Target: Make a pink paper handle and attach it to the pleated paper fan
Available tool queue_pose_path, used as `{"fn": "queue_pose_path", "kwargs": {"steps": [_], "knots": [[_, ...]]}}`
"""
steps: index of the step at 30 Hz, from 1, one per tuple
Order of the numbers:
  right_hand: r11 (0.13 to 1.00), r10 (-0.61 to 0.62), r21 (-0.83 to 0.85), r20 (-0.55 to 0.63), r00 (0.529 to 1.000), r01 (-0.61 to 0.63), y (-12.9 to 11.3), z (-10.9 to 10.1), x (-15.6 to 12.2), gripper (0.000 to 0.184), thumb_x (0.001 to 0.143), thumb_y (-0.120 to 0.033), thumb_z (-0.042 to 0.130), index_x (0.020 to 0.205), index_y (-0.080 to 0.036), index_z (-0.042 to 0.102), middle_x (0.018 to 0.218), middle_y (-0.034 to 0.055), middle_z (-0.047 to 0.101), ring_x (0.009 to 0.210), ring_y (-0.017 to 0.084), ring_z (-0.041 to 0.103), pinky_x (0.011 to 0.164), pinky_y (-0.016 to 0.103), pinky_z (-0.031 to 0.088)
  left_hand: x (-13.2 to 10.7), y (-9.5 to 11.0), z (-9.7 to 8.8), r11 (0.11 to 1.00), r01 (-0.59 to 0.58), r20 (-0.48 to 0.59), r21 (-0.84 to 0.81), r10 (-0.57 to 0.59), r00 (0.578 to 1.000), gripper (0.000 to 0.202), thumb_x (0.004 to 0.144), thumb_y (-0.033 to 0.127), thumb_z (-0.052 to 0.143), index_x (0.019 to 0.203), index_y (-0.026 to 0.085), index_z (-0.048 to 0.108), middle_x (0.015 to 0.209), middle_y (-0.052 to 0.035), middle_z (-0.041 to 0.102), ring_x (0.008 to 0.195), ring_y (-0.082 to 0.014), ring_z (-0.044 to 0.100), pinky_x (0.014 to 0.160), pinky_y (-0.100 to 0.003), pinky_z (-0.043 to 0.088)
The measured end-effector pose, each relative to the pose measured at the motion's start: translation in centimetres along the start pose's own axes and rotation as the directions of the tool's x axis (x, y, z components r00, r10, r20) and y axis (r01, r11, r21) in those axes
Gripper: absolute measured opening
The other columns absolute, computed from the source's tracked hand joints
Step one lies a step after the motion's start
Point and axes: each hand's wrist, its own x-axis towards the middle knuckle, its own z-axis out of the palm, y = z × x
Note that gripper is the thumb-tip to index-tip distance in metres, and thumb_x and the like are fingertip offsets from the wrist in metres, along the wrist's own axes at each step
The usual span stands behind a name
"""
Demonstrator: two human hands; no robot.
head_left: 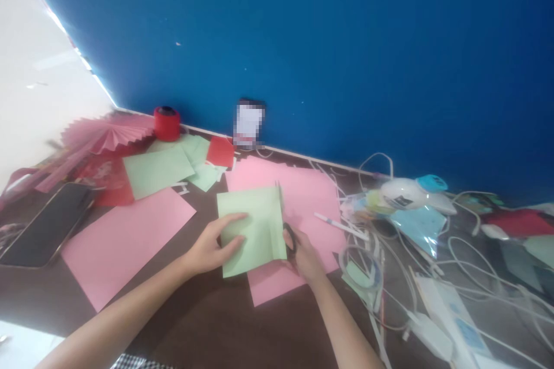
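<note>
My left hand (212,248) pinches the left edge of a folded light green paper (253,228), thumb on top and fingers under it. My right hand (303,253) is closed around black-handled scissors (289,236) whose blades run up along the paper's right edge. The green paper is held just above a pink sheet (303,196) lying on the dark brown table (208,317).
A second pink sheet (123,242) lies at left, beside a phone (47,225). Green sheets (158,170), red paper (220,151), a red spool (167,123) and a pink paper fan (104,135) sit by the blue wall. White cables, a pen (340,225) and packets crowd the right.
</note>
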Motion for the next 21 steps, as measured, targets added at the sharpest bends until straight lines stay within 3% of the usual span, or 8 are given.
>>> {"fn": "queue_pose_path", "kwargs": {"steps": [13,21], "knots": [[0.999,-0.017,-0.032,-0.032,0.999,0.016,-0.22,0.37,-0.2,0.049,0.066,-0.054,0.065,0.097,-0.018,0.059,0.05,-0.0082,0.04,0.036,0.003,0.034,0.029,0.014,0.03,0.06,-0.01,-0.06,1.0,0.012,0.0,0.004,-0.012,1.0,0.038,0.083,0.029,0.051,0.121,0.023,0.047,0.123,-0.0067,0.055,0.112,-0.0209,0.053,0.095,-0.036,0.045],[0.997,0.017,-0.077,-0.064,0.998,-0.022,-0.71,0.47,-0.42,0.05,0.065,-0.055,0.064,0.1,-0.019,0.059,0.056,-0.0064,0.045,0.041,0.005,0.04,0.031,0.015,0.034,0.04,-0.09,-0.12,1.0,0.017,-0.002,0.005,-0.017,1.0,0.038,0.083,0.028,0.051,0.121,0.024,0.047,0.123,-0.0062,0.056,0.112,-0.0203,0.053,0.094,-0.036,0.044]]}}
